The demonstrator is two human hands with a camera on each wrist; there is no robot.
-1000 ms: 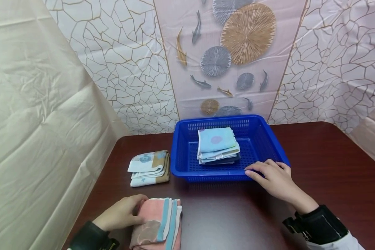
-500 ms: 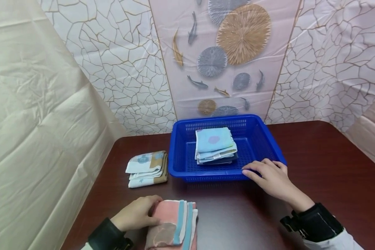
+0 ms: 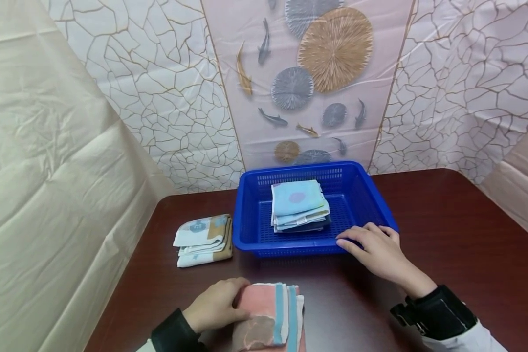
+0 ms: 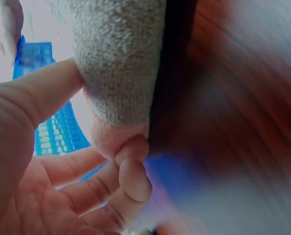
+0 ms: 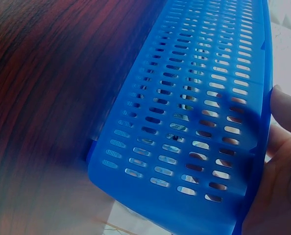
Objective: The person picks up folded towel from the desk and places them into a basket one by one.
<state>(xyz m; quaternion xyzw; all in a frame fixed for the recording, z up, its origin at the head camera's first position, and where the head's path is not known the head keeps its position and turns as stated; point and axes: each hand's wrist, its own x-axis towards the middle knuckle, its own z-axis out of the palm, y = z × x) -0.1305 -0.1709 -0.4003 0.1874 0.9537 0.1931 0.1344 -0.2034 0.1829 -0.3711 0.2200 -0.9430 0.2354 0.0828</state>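
My left hand (image 3: 217,304) grips the left side of a folded pink towel (image 3: 261,300) with blue and white stripes and a grey-brown patch. In the left wrist view, the thumb and curled fingers pinch the towel (image 4: 118,63) from two sides. My right hand (image 3: 376,252) holds the front right rim of a blue plastic basket (image 3: 290,248), with the thumb at the rim in the right wrist view. Inside the basket lies a stack of folded towels (image 3: 300,198), a light blue one with a purple dot on top.
Left of the basket, a folded white, blue and tan towel (image 3: 204,239) lies on the dark wooden table (image 3: 444,230). Patterned cloth (image 3: 185,98) hangs behind the table, and a cream sheet (image 3: 57,195) hangs along the left side.
My left hand has moved right with the pink towel, closer below the basket. The right hand keeps its place on the basket's rim. The whole head view has shifted slightly.
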